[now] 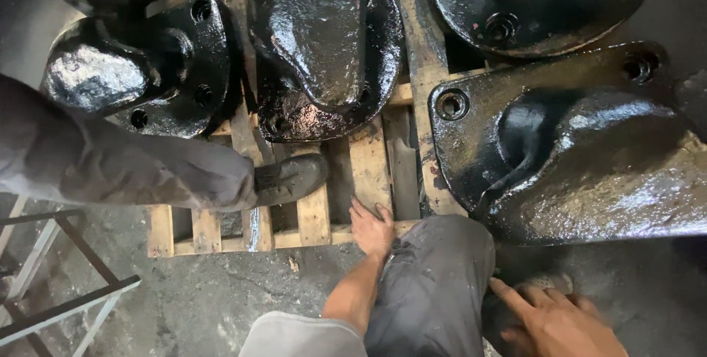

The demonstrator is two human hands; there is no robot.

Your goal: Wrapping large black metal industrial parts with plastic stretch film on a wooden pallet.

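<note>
My left hand (372,228) rests flat, fingers spread, on the front board of a wooden pallet (313,217). It holds nothing. My right hand (560,322) is low at the right, index finger stretched out, beside a grey-trousered knee (434,283) and near a shoe tip (549,282); it is empty too. A large wet black cast metal part (574,143) with bolt holes lies on the pallet just beyond the knee. Another black flanged casting (324,48) sits above my left hand.
Two more black castings lie at the top left (140,62) and top right (537,0). A leg in grey trousers (110,158) reaches in from the left, its black shoe (291,178) on the pallet. A metal frame (66,305) stands on the stained concrete floor (221,298).
</note>
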